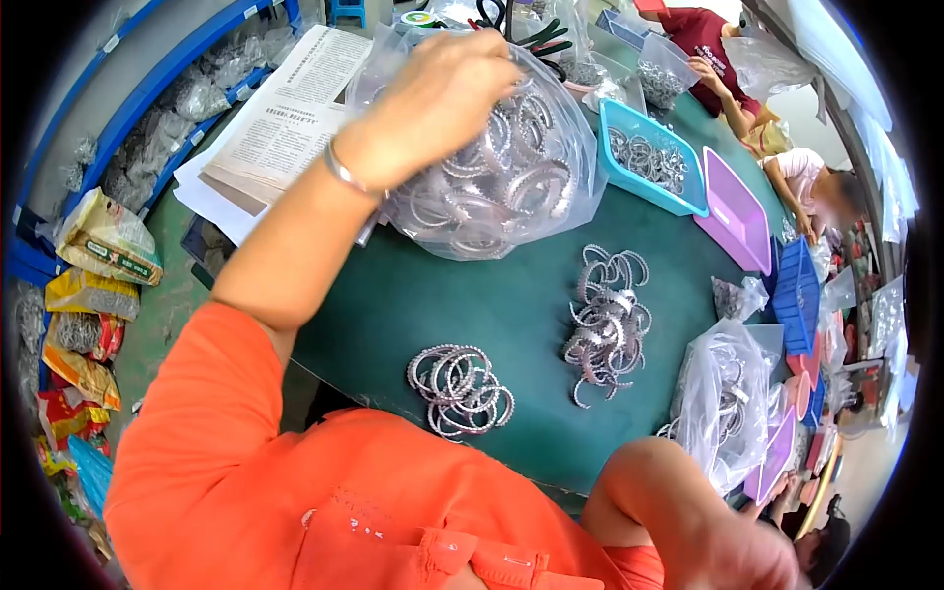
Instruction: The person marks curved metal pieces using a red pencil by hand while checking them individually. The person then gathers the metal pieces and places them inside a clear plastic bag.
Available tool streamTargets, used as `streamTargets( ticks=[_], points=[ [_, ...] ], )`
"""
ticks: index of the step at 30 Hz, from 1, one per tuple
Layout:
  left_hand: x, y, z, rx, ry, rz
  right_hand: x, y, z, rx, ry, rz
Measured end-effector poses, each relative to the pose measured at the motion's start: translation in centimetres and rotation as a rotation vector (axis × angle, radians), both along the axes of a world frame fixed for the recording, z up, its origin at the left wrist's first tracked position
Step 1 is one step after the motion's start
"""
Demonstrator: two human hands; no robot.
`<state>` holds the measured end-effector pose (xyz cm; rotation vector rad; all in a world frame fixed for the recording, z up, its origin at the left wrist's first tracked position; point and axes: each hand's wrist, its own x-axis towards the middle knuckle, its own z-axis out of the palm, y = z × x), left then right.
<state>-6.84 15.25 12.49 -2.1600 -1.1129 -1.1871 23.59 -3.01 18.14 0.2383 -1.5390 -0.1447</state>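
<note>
My left hand (442, 98), with a silver bangle on its wrist, is over a clear plastic bag (580, 187) full of silvery bracelets (511, 177). Its fingers are bent and pressed together at the far side of the bag; what they grip is hidden. At the bottom right, my right hand (742, 556) is smeared and its fingers cannot be made out. On the green table (393, 295) lies a pile of closed silvery bangles (460, 388) near my body. A heap of open, toothed cuff bracelets (610, 329) lies to its right.
Newspaper sheets (290, 118) lie left of the bag, black-handled pliers (541, 39) behind it. A turquoise basket (654, 197) of metal pieces and a purple tray (736, 211) stand at right, above another filled plastic bag (723, 393). Two co-workers (703, 44) sit beyond.
</note>
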Motion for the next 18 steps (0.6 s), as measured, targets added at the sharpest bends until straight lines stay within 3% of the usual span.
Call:
streamTargets(
  ticks=[2,3,5,8,11,12,14,16,18],
  points=[
    [-0.9,1.0,0.4,-0.136,0.044,0.009,-1.5,-1.9,1.4,0.255,0.100,0.330],
    [-1.1,0.7,0.7,-0.210,0.076,0.028,-1.6,-1.8,2.6,0.458,0.200,-0.203],
    [-1.5,0.3,1.7,-0.275,0.103,0.041,-1.4,-2.2,2.7,0.519,0.137,-0.289],
    [-1.3,-0.3,2.4,-0.328,0.265,0.036,-1.7,-1.9,2.3,0.406,0.100,-0.161],
    [1.4,-1.8,3.4,-0.051,-0.011,-0.027,-1.7,-1.8,2.3,0.366,0.093,-0.118],
    [2.5,-2.1,3.2,-0.053,-0.007,-0.033,-1.7,-1.7,2.3,0.354,0.093,-0.113],
    [4.5,-2.5,2.1,0.186,-0.082,-0.177,-1.8,-1.5,2.3,0.337,0.100,-0.104],
    [7.9,-4.0,-0.2,0.074,0.014,-0.405,-1.9,-1.2,2.2,0.336,0.102,-0.083],
    [11.2,-5.4,-2.7,-0.384,0.009,-0.550,-2.0,-1.0,2.1,0.340,0.108,-0.068]
  ],
)
